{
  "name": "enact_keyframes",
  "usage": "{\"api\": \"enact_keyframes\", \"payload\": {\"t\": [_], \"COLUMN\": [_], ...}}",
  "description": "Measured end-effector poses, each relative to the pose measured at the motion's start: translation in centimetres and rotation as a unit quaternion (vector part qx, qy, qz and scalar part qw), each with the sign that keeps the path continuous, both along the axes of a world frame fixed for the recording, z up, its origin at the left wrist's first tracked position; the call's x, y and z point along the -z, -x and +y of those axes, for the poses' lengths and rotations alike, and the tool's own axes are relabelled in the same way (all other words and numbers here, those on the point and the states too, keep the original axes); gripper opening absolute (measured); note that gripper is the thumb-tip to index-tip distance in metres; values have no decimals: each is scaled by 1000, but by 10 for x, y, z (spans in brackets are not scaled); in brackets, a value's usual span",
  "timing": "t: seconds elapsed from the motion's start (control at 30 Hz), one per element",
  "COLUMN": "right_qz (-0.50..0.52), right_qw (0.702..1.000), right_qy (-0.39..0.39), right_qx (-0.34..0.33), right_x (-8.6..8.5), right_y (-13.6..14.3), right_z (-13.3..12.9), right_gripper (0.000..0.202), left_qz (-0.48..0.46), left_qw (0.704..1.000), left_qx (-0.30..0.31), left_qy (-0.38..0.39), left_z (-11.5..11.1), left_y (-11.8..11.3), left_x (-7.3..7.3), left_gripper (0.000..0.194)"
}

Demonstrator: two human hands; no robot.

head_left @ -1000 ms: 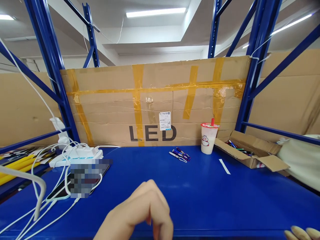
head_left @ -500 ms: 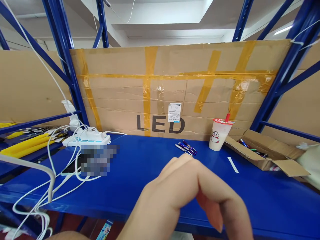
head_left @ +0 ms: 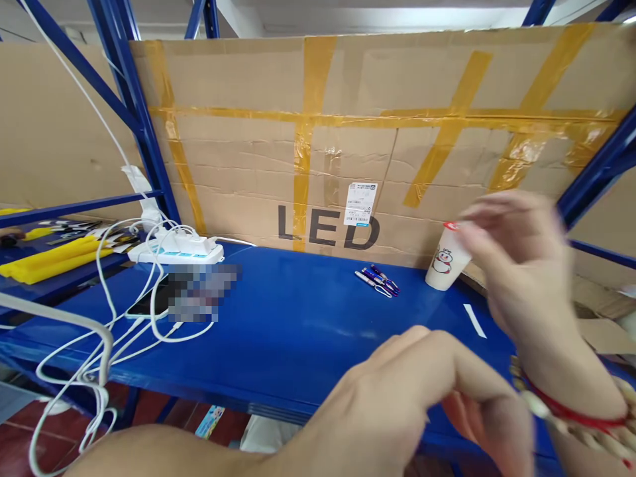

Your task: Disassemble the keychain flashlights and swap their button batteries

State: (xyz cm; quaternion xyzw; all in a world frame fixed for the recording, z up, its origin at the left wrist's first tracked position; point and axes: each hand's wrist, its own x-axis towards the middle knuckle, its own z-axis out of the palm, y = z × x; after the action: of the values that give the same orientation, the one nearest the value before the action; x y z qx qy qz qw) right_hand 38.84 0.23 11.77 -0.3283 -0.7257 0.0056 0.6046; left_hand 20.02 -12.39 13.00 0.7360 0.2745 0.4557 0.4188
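Cardboard (head_left: 233,179) backs a blue surface (head_left: 298,324) where a cup (head_left: 437,273) stands partly behind the blurred right hand (head_left: 531,275); the left hand (head_left: 417,391) curls, whether either's fingers hold anything unclear; slow movement should avoid tipping the cup

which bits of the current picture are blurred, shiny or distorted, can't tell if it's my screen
Head view: the right hand is smeared, the left hand less so; bright glare shows on the tape; the cup appears slanted, probably wide-angle stretch; pixelation masks an area beside the phone; the LED lettering reads clearly.
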Motion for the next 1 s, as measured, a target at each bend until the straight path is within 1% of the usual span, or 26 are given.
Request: {"api": "enact_keyframes", "payload": {"t": [0.03,0.07,0.1,0.13,0.17,0.2,0.23,0.27,0.33,0.4,0.5,0.57,0.67,0.73,0.8,0.87,0.93,1.0], "right_qz": [-44,-106,-165,-218,-281,-343,-360,-366,-377,-385,-394,-398,-395,-392,-392,-395,-401,-398], "right_qw": [997,987,973,957,932,894,876,867,854,853,865,873,882,883,878,870,859,855], "right_qy": [55,116,161,188,222,266,293,307,323,322,297,278,255,242,230,220,209,196], "right_qx": [-17,-24,-6,20,60,109,129,143,157,144,93,45,-38,-93,-147,-198,-242,-269], "right_x": [4,11,20,32,46,61,76,90,113,127,134,135,135,135,133,131,128,127], "right_y": [1,0,-2,-5,-9,-13,-16,-19,-22,-21,-13,-3,23,47,75,104,132,157], "right_z": [12,27,44,63,81,98,114,127,146,156,163,166,170,172,172,172,172,175], "right_gripper": [33,37,43,48,53,59,64,69,71,62,51,49,51,50,47,45,45,44], "left_qz": [8,29,50,69,87,115,153,189,229,247,237,219,198,187,184,196,210,212], "left_qw": [999,997,995,995,996,993,987,981,970,961,957,956,955,955,952,942,922,897], "left_qx": [36,55,65,54,12,-29,-41,-41,-82,-119,-165,-194,-220,-231,-235,-229,-206,-180], "left_qy": [28,47,53,45,30,20,17,10,-26,-44,-21,-7,15,-1,-61,-150,-251,-344], "left_z": [11,22,34,45,56,66,75,86,108,133,166,179,185,182,177,171,167,164], "left_y": [2,5,8,10,13,16,18,20,25,31,42,47,50,50,50,50,51,53], "left_x": [8,18,29,40,49,58,65,71,81,92,109,119,129,132,134,136,137,138], "left_gripper": [30,27,20,11,14,20,20,17,13,11,8,10,13,14,13,12,12,12]}}
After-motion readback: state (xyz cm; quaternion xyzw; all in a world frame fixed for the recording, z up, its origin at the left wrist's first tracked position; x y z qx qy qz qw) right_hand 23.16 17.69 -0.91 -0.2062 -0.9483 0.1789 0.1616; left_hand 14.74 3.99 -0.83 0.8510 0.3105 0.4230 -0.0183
